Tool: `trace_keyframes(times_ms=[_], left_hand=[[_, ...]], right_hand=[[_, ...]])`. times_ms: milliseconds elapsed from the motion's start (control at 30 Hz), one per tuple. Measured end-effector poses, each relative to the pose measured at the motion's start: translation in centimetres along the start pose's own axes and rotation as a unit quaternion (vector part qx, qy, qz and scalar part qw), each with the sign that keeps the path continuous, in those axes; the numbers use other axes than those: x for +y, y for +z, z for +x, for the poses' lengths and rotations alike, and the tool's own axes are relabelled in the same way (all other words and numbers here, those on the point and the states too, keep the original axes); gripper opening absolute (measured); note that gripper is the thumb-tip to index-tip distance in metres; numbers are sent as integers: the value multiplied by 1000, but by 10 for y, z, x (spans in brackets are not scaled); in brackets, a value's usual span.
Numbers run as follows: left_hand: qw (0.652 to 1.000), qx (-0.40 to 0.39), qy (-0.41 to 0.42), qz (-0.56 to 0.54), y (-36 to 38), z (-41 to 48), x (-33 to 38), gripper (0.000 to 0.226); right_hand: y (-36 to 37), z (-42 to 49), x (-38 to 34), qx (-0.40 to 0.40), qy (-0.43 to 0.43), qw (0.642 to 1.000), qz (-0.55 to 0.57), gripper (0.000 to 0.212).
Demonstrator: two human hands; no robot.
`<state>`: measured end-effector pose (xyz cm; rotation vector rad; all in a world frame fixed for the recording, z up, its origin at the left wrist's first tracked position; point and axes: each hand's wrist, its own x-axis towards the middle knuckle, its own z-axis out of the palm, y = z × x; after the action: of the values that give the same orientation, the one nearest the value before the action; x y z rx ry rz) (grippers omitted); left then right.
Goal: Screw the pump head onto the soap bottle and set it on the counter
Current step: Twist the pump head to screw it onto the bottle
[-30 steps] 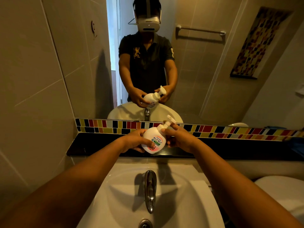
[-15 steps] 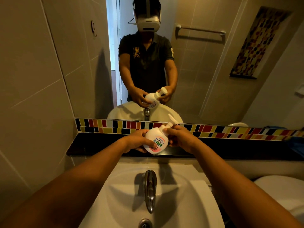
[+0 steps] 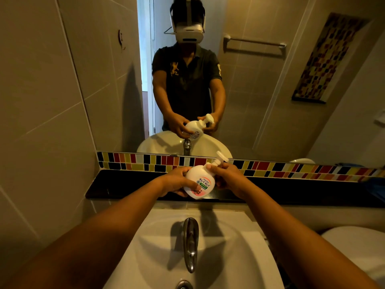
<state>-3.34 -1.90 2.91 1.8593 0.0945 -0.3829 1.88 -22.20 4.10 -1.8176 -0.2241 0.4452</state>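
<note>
A white soap bottle [image 3: 199,181] with a pink and green label is held tilted to the right in the air, just above the black counter [image 3: 129,185]. My left hand [image 3: 177,181] grips the bottle's body from the left. My right hand [image 3: 226,176] is closed around the neck, at the base of the white pump head [image 3: 219,159], whose nozzle points up and right. The pump head sits on the bottle's neck; my fingers hide the collar.
A white sink [image 3: 225,253] with a chrome tap [image 3: 190,243] lies below my arms. A coloured tile strip [image 3: 291,168] and a mirror [image 3: 260,90] back the counter. A white toilet lid [image 3: 358,245] is at lower right, a blue object [image 3: 375,187] at the counter's right end.
The bottle has turned a little in my hands, so its label faces me more. My right hand has shifted its hold at the pump collar. Both hands stay above the counter.
</note>
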Motion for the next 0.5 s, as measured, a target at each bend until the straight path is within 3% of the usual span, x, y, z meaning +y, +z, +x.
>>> trace_keyframes(times_ms=[133,267,500], left_hand=[[1000,0,-3,-5,1,-1,-2,63],[1000,3,-6,-11,-1,-2,-3,62],[1000,11,7,-11,5,1,0,63]], right_hand=[[-2,-2,0,-16,-1,1000,-12,56],[-10,-3,1,-54,14,998,28,35],[0,-4,-2,19,-4,1000,16,33]])
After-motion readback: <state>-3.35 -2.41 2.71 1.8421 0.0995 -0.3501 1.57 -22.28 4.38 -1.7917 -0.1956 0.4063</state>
